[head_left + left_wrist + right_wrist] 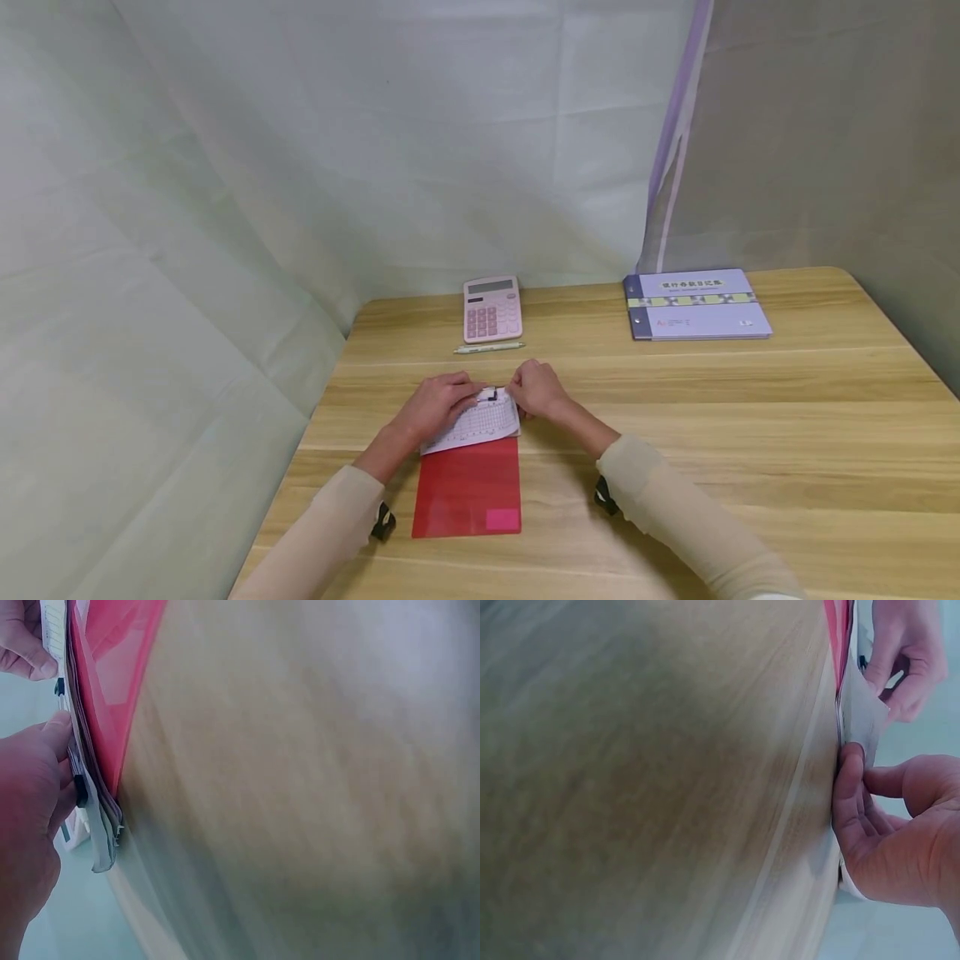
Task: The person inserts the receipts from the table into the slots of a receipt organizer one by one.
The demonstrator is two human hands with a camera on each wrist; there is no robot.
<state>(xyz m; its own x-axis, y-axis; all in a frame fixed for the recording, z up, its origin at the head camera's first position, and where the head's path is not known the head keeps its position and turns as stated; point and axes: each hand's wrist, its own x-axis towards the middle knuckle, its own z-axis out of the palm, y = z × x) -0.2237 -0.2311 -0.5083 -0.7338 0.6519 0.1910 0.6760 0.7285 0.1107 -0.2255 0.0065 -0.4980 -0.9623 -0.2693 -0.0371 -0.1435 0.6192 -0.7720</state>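
Observation:
A red translucent folder (467, 492) lies on the table, with a bundle of printed sheets (480, 422) across its upper part. A clip with black ends (492, 395) sits near the top of the sheets. My left hand (438, 406) is over their upper left part; in the left wrist view its thumb and fingers pinch the clip (80, 791). At the upper right corner my right hand (537, 388) pinches the sheets. The right wrist view shows its thumb and index finger on the edge of the white paper (861, 712). Fingers partly hide the clip.
Beyond the hands lie a pink calculator (492, 310) and a light green pen (489, 347). A ledger book (697, 305) lies at the far right of the wooden table (750, 467). Pale curtains (450, 150) hang behind and to the left.

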